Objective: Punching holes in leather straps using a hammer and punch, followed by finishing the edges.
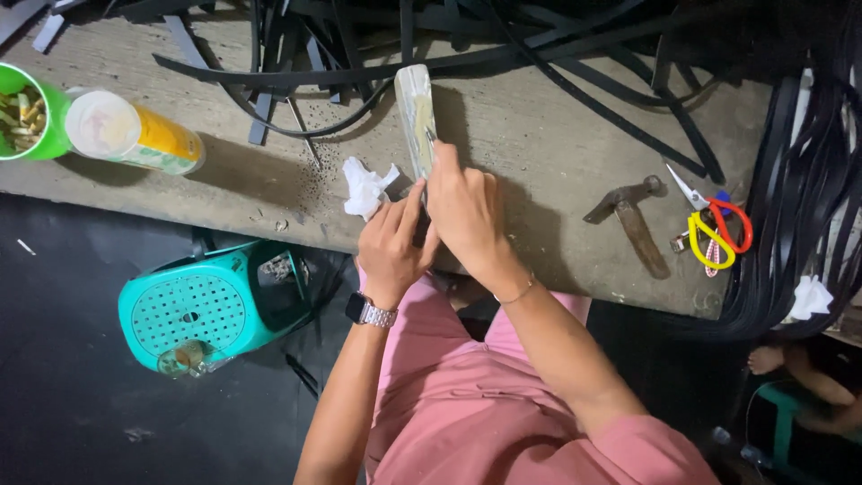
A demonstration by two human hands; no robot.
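Mid-sharpening step, it seems: right hand (467, 211) grips a small blade (429, 136) against the pale whetstone block (417, 112) on the surface (539, 135); left hand (391, 247) pinches its handle end. Next move calls for steady pressure.

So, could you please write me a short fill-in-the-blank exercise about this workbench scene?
1. The left hand wears a ____ on its wrist.
2. The hammer lies on the bench just left of the yellow and red ____.
3. The stool lying on the floor is ____ in colour.
4. Beside the left hand lies a crumpled white ____.

Missing words: watch; scissors; turquoise; tissue
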